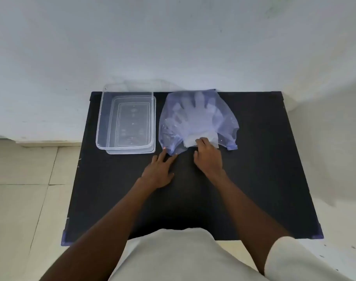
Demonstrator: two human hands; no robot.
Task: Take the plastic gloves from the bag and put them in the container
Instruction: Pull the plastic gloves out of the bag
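None of the plastic gloves are in the container yet; whole transfer left. Gloves lie centre frame inside thin, crinkly, bluish translucent bag, pale finger shapes showing through. Right hand pinches the glove cuffs at bag mouth. Left hand, fingers spread flat, pins bag's lower-left corner to matte black table. Container, left of bag: clear, rigid, rectangular tub, looks empty.

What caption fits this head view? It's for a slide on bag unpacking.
Left hand pins the bag while right hand pinches the plastic gloves; clear container sits empty.
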